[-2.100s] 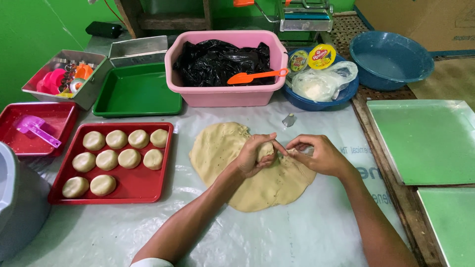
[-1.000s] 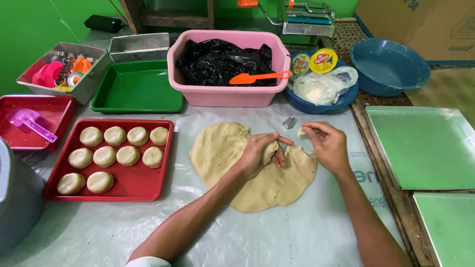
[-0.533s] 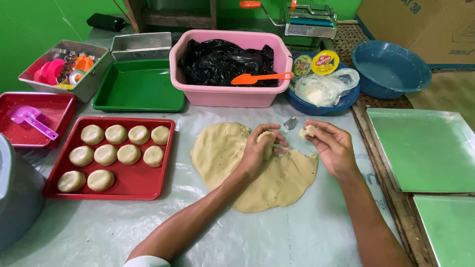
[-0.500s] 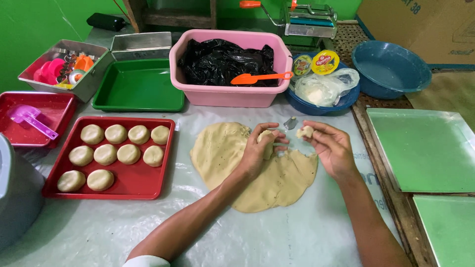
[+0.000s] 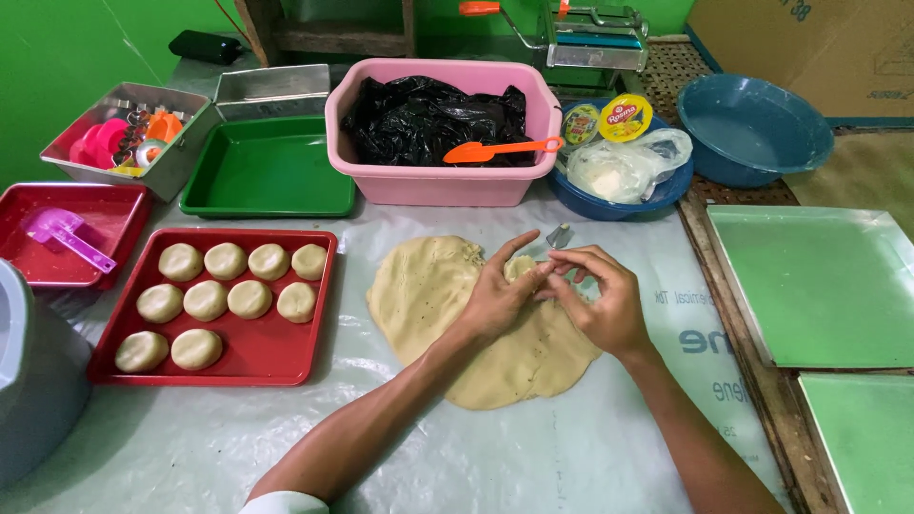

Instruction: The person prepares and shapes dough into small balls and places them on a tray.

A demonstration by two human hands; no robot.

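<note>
Hands are meeting at frame centre, over a flat sheet of pale dough [image 5: 447,314] spread on the plastic-covered table [image 5: 533,457]. Left hand [image 5: 500,295] is lying on the sheet w/ fingers curled round a small dough piece [image 5: 520,270], index finger sticking up toward the top of the frame. Right hand [image 5: 600,300] is pressing in from the right, thumb & fingertips pinching narrow at that same piece; how much of the piece each hand is gripping, can't tell, most of it is hidden betw. the fingers. Both forearms are coming up from the bottom edge.

Just above the hands, a small metal cutter [image 5: 558,235] is sitting on the table, apart from the dough.

Left of centre, a red tray [image 5: 257,357] is carrying nine round dough balls [image 5: 227,261] in three rows. Further left, a 2nd red tray [image 5: 105,205] is holding a purple scoop [image 5: 62,235]. Upper left: metal tin [image 5: 176,162] w/ coloured cutters, and an empty green tray [image 5: 267,176] beside it. Top centre: pink tub [image 5: 438,181] w/ black plastic bag inside & an orange spatula [image 5: 500,149] lying across its rim. Right of that, a blue bowl [image 5: 657,195] w/ a clear bag & yellow-lidded tubs, then a bigger blue basin [image 5: 752,128] at upper right. Two metal sheet pans [image 5: 819,286] are lying along the right edge.
</note>
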